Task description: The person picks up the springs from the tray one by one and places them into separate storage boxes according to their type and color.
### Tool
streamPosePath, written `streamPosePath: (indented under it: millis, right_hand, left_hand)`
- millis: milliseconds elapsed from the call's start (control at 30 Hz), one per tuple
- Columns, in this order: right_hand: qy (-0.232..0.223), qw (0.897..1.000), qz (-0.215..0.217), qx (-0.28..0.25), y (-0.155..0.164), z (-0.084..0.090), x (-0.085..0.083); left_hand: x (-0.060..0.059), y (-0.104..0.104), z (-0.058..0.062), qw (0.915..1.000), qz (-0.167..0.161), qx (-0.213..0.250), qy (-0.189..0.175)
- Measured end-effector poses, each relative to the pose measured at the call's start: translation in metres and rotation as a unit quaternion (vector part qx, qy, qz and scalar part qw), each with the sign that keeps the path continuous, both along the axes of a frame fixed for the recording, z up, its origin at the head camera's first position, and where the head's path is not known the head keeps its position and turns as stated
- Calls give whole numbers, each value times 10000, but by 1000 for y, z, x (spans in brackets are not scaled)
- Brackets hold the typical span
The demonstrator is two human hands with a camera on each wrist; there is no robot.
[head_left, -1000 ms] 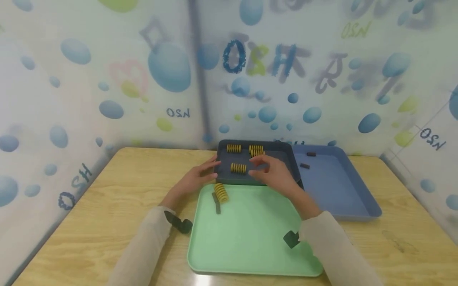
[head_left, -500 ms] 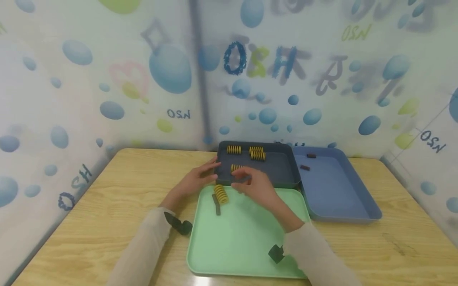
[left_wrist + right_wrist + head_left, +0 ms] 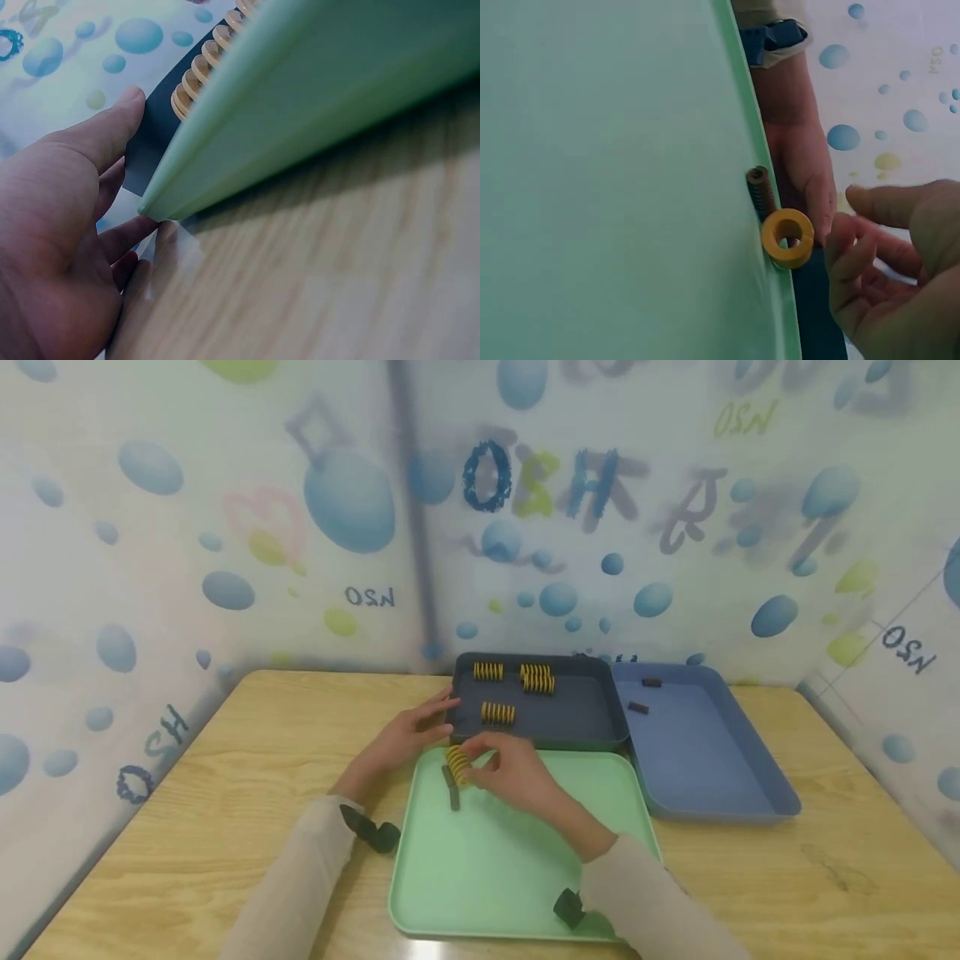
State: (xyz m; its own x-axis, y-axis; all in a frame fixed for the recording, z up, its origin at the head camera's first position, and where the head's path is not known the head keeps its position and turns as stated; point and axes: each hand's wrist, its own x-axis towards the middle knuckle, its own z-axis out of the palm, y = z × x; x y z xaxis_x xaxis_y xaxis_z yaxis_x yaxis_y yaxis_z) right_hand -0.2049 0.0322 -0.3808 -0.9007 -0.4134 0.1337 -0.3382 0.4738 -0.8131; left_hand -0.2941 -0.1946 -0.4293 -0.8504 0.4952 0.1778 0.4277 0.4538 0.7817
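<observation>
**Closing on the yellow spring at the green tray's far corner**

Bubble-printed walls boxed in the wooden table (image 3: 247,760) where you worked. Your right hand (image 3: 510,772) hovered over the far left corner of the green tray (image 3: 517,860), fingers loosely curled and holding nothing, just short of the yellow spring (image 3: 457,762). That spring lay on the tray, close against the rim, beside a thin dark spring (image 3: 452,787). Your left hand (image 3: 408,737) lay relaxed on the table, fingertips against the corner where the green tray met the dark tray (image 3: 577,714), which held three more yellow springs.

In my judgement, you did well to steady that corner. The spring's closeness to the rim called for a pinch across its coils from above, keeping your fingers clear of the thin spring alongside.
</observation>
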Motion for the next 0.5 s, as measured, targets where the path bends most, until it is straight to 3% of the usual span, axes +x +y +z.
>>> streamPosePath:
  millis: [500]
  right_hand:
    - [145,9987,-437,198,-4,-8,4]
  left_hand:
    - [0,-1,-1,9999,-119,62,45]
